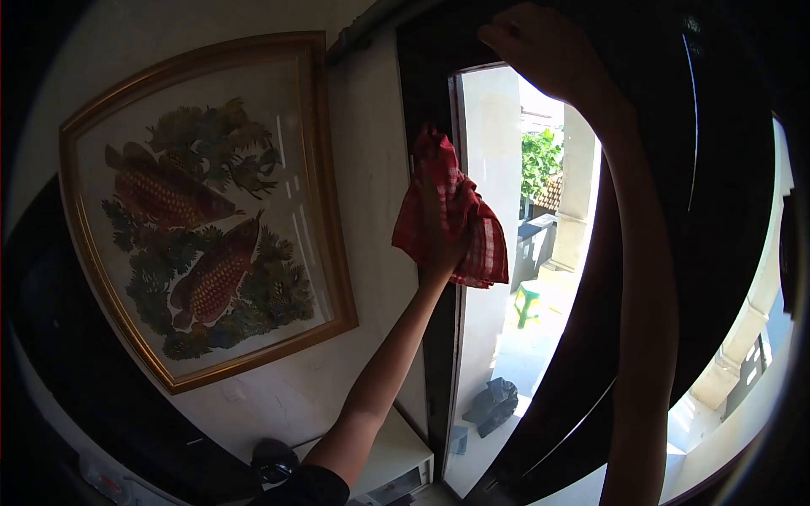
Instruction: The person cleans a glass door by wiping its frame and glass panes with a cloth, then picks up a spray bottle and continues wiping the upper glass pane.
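Observation:
A red checked cloth (472,223) is pressed against the dark door frame (437,354) by my left hand (447,253). The cloth drapes over most of that hand and hides its fingers. Higher up, my right hand (536,51) is raised in shadow by the top of the doorway. Its fingers are curled in, and whatever they grip, if anything, is too dark to make out. My right forearm crosses in front of the dark door panel (709,253).
A gold-framed picture of two fish (344,278) hangs on the left wall. Below stands a white cabinet (388,460) with a dark round object (274,460) beside it. Through the gap show a black bag (494,406) and a green-yellow stool (526,304).

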The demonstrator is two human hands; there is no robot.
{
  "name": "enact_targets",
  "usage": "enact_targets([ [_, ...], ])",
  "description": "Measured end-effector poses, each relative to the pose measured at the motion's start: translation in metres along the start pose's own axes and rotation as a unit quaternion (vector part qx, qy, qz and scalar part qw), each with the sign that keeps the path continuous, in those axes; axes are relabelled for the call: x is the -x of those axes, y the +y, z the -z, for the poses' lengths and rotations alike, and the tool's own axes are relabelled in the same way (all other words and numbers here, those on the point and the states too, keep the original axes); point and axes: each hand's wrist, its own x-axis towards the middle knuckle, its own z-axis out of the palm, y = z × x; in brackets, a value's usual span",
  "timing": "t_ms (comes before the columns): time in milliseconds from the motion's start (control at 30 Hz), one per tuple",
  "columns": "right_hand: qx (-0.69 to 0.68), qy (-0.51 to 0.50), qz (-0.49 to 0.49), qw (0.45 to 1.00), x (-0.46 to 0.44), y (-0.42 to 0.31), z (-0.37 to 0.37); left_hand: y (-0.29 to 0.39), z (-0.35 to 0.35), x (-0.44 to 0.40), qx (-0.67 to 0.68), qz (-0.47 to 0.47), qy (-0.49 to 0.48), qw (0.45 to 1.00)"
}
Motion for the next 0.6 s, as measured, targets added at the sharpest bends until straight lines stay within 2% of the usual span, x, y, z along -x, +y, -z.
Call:
enact_targets([
  [100, -0.014, 0.026, 0.027, 0.999, 0.004, -0.004, -0.001, -0.012, 0.009, 0.066, -0.001, 0.071, -0.004, 0.997],
  [133, -0.016, 0.023, 0.029, 0.999, 0.004, -0.002, -0.003, -0.01, 0.012, 0.083, 0.011, 0.061, -0.008, 0.998],
  [167, -0.016, 0.033, 0.043, 0.998, 0.003, 0.0, -0.004, -0.014, 0.013, 0.088, 0.01, 0.063, -0.005, 0.998],
  [233, -0.018, 0.041, 0.057, 0.997, 0.003, -0.001, -0.004, 0.007, 0.018, 0.075, 0.045, 0.148, -0.055, 0.986],
  [333, -0.024, -0.004, 0.009, 1.0, -0.004, -0.003, 0.001, -0.018, 0.01, 0.005, -0.061, 0.063, -0.038, 0.995],
  [367, -0.031, 0.006, 0.011, 0.999, -0.005, -0.004, 0.001, -0.029, 0.002, -0.031, -0.024, 0.081, -0.033, 0.996],
  [433, -0.038, 0.011, 0.009, 0.999, -0.005, -0.004, -0.002, -0.013, -0.015, -0.104, -0.131, -0.039, 0.032, 0.99],
  [467, -0.031, 0.005, 0.013, 0.999, -0.004, -0.004, -0.003, -0.01, -0.02, -0.134, -0.067, -0.053, 0.019, 0.996],
  [567, -0.016, -0.002, 0.016, 1.0, -0.001, -0.002, -0.001, 0.006, -0.027, -0.161, -0.076, -0.07, 0.037, 0.994],
  [600, -0.017, -0.001, 0.018, 1.0, 0.0, -0.003, -0.001, -0.005, -0.024, -0.161, 0.002, -0.043, 0.013, 0.999],
])
